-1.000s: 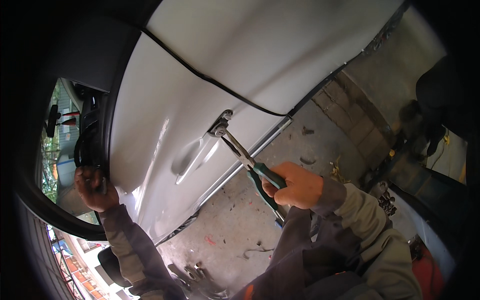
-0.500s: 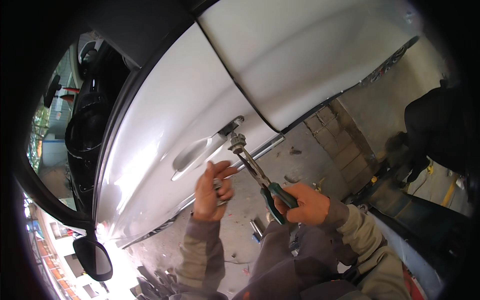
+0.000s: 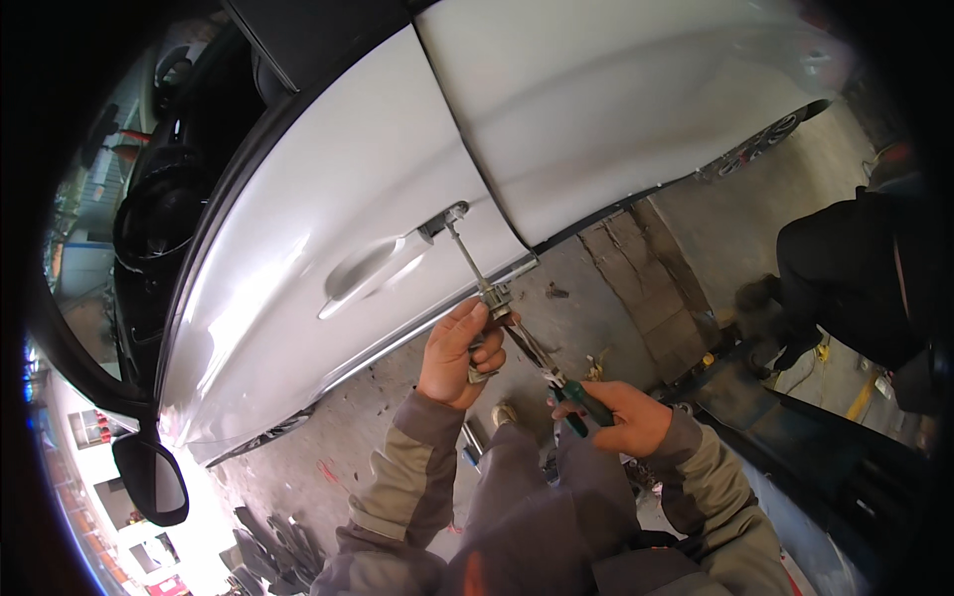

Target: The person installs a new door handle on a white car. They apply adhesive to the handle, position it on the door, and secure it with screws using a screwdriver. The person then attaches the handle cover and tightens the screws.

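My right hand (image 3: pixel 631 417) grips green-handled long-nose pliers (image 3: pixel 581 399), their jaws pointing up and left to a metal lock cylinder (image 3: pixel 494 298). With thumb and fingers, my left hand (image 3: pixel 453 353) pinches the cylinder beside the jaws. Something small and shiny also shows in its curled fingers, too hidden to name. From the cylinder a thin metal rod (image 3: pixel 467 254) runs up to the opening at the end of the door handle (image 3: pixel 376 283). The handle is on a silver car door (image 3: pixel 328 189). Whether the jaws still clamp the cylinder is hard to see.
The rear body panel (image 3: pixel 586 109) continues to the right of the door seam. A side mirror (image 3: pixel 151 479) juts out at lower left. On the right, a person in dark clothes (image 3: pixel 845 268) is beside a dark bench-like object (image 3: pixel 795 427). Flattened cardboard (image 3: pixel 636 278) lies on the floor.
The cylinder has come farther out from the door, so its rod now shows. My left hand has moved up and right and taken hold of it. The pliers have shifted down and right.
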`<move>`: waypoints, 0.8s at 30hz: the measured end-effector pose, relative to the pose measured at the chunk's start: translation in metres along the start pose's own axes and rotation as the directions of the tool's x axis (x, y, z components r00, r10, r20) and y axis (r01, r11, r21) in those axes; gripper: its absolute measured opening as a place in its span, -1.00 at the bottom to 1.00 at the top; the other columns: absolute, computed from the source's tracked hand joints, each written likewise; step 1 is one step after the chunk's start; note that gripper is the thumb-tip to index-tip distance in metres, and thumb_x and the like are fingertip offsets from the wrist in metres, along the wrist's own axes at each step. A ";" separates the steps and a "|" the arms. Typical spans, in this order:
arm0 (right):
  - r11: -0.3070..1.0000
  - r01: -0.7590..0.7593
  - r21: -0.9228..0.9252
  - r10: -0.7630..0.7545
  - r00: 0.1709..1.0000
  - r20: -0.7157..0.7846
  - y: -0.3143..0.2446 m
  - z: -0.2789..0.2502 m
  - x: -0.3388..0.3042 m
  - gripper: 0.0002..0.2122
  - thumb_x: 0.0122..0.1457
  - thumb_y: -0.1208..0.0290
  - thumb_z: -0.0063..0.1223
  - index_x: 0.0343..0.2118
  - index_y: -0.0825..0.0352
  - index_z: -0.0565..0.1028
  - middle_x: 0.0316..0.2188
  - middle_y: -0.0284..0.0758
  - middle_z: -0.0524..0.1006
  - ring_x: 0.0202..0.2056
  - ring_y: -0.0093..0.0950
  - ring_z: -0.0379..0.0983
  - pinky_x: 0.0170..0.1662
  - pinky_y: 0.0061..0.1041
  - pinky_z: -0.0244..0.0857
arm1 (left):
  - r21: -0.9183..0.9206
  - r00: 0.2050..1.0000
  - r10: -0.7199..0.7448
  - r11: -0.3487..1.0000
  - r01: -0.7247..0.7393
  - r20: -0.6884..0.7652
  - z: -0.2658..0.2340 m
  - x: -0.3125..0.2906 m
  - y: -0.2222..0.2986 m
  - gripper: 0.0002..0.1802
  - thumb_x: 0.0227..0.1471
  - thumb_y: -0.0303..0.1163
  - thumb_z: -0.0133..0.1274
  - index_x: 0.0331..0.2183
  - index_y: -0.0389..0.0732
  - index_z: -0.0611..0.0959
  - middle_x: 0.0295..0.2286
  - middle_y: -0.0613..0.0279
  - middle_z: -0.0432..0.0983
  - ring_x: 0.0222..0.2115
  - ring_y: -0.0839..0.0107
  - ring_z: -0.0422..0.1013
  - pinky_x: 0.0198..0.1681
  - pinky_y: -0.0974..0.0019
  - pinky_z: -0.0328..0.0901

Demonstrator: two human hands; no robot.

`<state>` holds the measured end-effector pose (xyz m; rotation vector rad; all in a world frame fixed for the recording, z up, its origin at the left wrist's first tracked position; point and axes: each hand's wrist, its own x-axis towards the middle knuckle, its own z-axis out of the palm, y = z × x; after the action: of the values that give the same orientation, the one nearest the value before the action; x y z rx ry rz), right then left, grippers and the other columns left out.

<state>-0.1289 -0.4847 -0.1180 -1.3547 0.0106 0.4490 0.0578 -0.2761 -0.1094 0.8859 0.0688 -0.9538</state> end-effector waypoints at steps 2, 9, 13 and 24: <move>0.999 0.036 -0.027 -0.036 0.999 -0.004 0.016 -0.006 -0.016 -0.49 -0.04 0.49 0.07 0.08 0.40 0.49 -0.17 -0.18 0.57 -0.10 -0.37 0.49 0.06 -0.45 0.32 | 0.073 0.999 0.024 0.997 -0.020 -0.042 0.005 -0.010 -0.006 -0.69 0.36 -0.28 -0.04 -0.03 -0.31 0.54 -0.20 0.02 0.55 -0.60 0.68 0.12 -0.55 0.56 0.12; 0.742 -0.582 -0.332 0.472 0.806 -0.357 0.121 -0.031 -0.045 -0.54 -0.02 0.34 0.09 -0.04 0.48 0.52 -0.22 0.06 0.57 -0.15 -0.06 0.52 -0.06 -0.17 0.39 | 0.410 0.988 0.123 0.909 -0.074 -0.093 0.025 -0.049 -0.025 -0.63 0.29 -0.36 0.03 0.03 -0.40 0.57 -0.21 0.05 0.61 -0.62 0.69 0.16 -0.53 0.53 0.15; 0.531 -0.698 -0.480 0.515 0.716 -0.471 0.189 -0.045 -0.037 -0.49 0.01 0.25 0.08 -0.03 0.55 0.51 -0.11 0.15 0.54 -0.03 0.10 0.44 0.07 -0.07 0.33 | 0.594 0.972 0.159 0.804 -0.024 -0.176 0.040 -0.066 -0.028 -0.65 0.27 -0.39 0.07 0.01 -0.39 0.58 -0.22 0.09 0.63 -0.62 0.69 0.19 -0.54 0.53 0.15; 0.980 -0.135 0.149 0.188 0.874 -0.447 0.094 0.014 0.022 -0.47 0.38 0.01 -0.03 0.07 0.49 0.47 -0.08 -0.13 0.57 -0.04 -0.32 0.52 0.01 -0.28 0.42 | 0.674 0.957 0.230 0.737 -0.054 -0.175 0.033 -0.105 -0.014 -0.65 0.19 -0.40 0.21 -0.04 -0.39 0.66 -0.30 0.36 0.61 -0.32 0.67 0.37 -0.26 0.49 0.31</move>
<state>-0.1418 -0.4516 -0.2085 -1.3250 0.5401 0.2517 -0.0263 -0.2312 -0.0529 1.6569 -0.1400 -0.7105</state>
